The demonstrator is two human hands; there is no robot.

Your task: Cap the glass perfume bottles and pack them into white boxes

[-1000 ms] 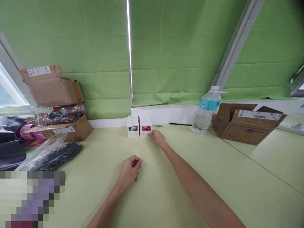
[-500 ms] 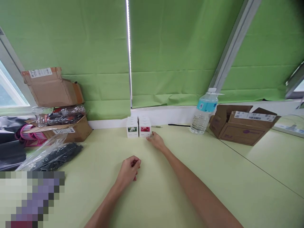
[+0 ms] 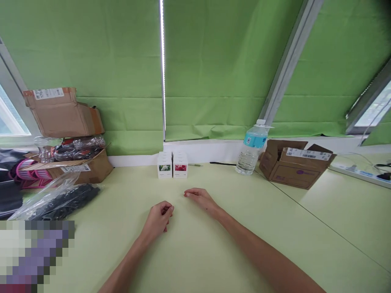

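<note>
Two small white boxes stand side by side against the back wall: one with a white flower picture (image 3: 164, 169), one with a red flower picture (image 3: 180, 169). My right hand (image 3: 200, 198) rests on the pale green table, palm down with fingers loosely stretched, holding nothing, a short way in front of the red-flower box. My left hand (image 3: 159, 217) lies on the table nearer to me, curled into a loose fist with nothing visible in it.
A water bottle (image 3: 252, 147) and an open cardboard box (image 3: 293, 167) stand at the back right. At the left are cardboard boxes (image 3: 65, 114) with plastic bottles, pink rolls (image 3: 26, 173) and a clear bag of black items (image 3: 58, 200). A power strip (image 3: 360, 176) lies far right.
My right hand let go of the red-flower box and drew back toward me onto the table. The left hand stayed curled in place. The view shifted slightly.
</note>
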